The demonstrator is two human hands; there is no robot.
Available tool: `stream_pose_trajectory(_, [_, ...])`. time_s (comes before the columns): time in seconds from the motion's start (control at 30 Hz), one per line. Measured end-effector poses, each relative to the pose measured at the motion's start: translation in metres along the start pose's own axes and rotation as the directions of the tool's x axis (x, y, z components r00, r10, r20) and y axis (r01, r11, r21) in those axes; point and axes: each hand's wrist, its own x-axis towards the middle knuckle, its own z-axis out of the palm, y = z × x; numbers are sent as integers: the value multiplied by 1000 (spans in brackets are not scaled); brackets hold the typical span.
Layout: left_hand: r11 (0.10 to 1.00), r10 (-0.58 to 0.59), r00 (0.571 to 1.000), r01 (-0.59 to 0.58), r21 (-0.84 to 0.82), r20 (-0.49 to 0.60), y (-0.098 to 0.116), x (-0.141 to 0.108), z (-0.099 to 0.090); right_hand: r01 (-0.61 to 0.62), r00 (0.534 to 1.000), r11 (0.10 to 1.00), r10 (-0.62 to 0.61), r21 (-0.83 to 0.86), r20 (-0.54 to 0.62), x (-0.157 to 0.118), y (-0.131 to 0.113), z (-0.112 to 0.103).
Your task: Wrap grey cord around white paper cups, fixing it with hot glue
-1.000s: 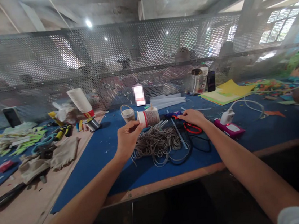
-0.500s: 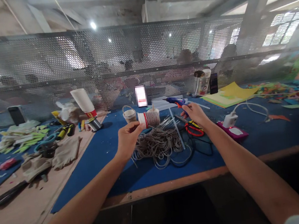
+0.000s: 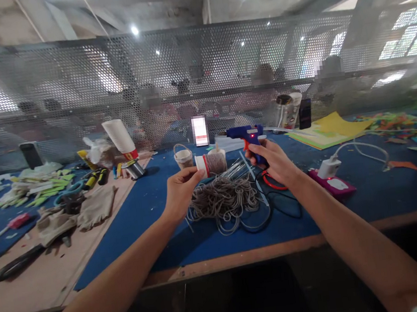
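Ref: cord pile (image 3: 223, 200) | cup (image 3: 202, 165): sideways at pile's far edge, left hand (image 3: 181, 189) grip pinching its pale end | glue gun (image 3: 244, 132): beyond pile's right side, right hand (image 3: 274, 162) grip closed round it | judged part-done: wound cord (image 3: 217, 163) covers one section, pale end bare

On the near left, a black handle (image 3: 16, 263) lies beside two pale gloves (image 3: 97, 209). Farther left, green and white scraps (image 3: 41, 187) spread in a heap, with a dark phone (image 3: 31, 155) upright behind them. A clear plastic bag (image 3: 103, 152) sits left of a leaning stack of white paper cups (image 3: 116, 134). At the far middle, a lit phone (image 3: 200, 130) stands before a perforated metal screen (image 3: 212, 64). On the right, a purple socket block (image 3: 335, 185) holds a white plug (image 3: 329, 166); beyond it lie yellow sheets (image 3: 336, 127) and, farther right, coloured scraps (image 3: 375, 126).
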Motion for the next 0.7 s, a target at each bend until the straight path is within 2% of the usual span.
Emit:
stream_pose_trajectory(0.2, [999,-22,1000,21,-30,-16,-2,2,0,175,984,957,-175,-232,23,-9,0,14])
stream_pose_trajectory(0.4, [998,-37,999,37,-56,-6,-1,2,1,190,949,795,-299,-576,-99,-15,-2,20])
stream_pose_trajectory(0.7, [989,-69,998,67,-130,-12,-2,3,1,212,965,762,-261,-612,9,-24,4,34])
